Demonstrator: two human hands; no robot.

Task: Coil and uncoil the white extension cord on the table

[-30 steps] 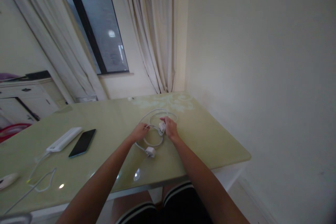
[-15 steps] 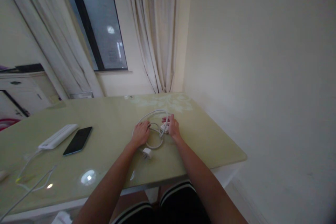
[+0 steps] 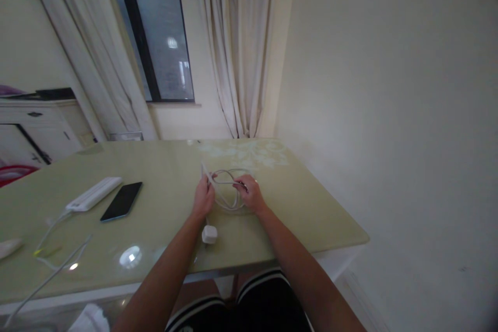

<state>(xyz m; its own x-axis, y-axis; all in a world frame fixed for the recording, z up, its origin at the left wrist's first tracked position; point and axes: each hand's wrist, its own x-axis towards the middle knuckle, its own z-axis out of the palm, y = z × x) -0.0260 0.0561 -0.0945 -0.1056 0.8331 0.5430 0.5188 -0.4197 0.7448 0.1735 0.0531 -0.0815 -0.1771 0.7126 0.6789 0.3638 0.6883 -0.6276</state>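
A white power cord (image 3: 233, 206) lies in loose loops between my two hands above the table top. My left hand (image 3: 204, 198) is closed around the left side of the loops, with the cord rising past its thumb. My right hand (image 3: 251, 194) pinches the right side of the loops; its fingertips are partly hidden. The cord's white plug (image 3: 209, 234) hangs at or just above the table below my left hand; I cannot tell whether it touches. The cord's other end is hidden around my right hand.
To the left on the glossy, pale green table (image 3: 167, 166) are a white power strip (image 3: 93, 194) with its own cord (image 3: 50, 276), a dark phone (image 3: 122, 201) and a white object (image 3: 10, 247). A wall (image 3: 369, 114) runs along the right side; curtains (image 3: 237, 52) hang behind.
My hands have lifted the cord's loops and closed on them. The plug has turned and swung slightly left and down. The view has shifted a little to the left.
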